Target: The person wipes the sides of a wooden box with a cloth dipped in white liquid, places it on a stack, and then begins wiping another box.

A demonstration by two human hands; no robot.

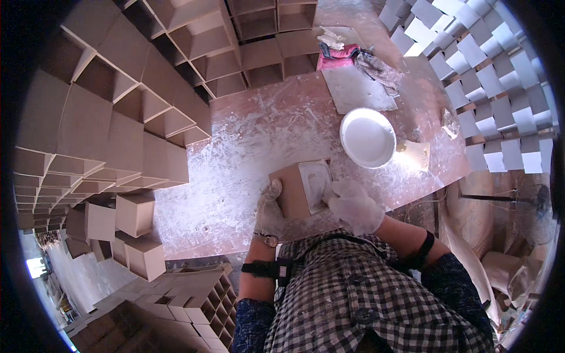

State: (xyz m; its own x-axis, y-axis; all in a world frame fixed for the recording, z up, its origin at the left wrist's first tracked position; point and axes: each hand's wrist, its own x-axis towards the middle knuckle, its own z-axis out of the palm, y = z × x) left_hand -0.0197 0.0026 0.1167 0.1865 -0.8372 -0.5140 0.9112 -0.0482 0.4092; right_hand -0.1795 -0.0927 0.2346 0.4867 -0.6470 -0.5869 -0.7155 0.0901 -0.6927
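Observation:
A small brown cardboard box is tilted just above the table's near edge, in front of my body. One of its sides is smeared with white paste. My left hand, in a whitish glove, grips the box from the left. At the pasted side is my right hand, in a pale, thin-looking glove; its fingers are curled together against the white face. Whatever they may hold is hidden. To the right, beyond that hand, stands a round white tub of white paste.
Open-fronted boxes rise in stacks at the left and far side; loose boxes stand at near left. Pale stacked boxes fill the far right. Pink and grey cloths lie on a board. White smears cover the reddish table.

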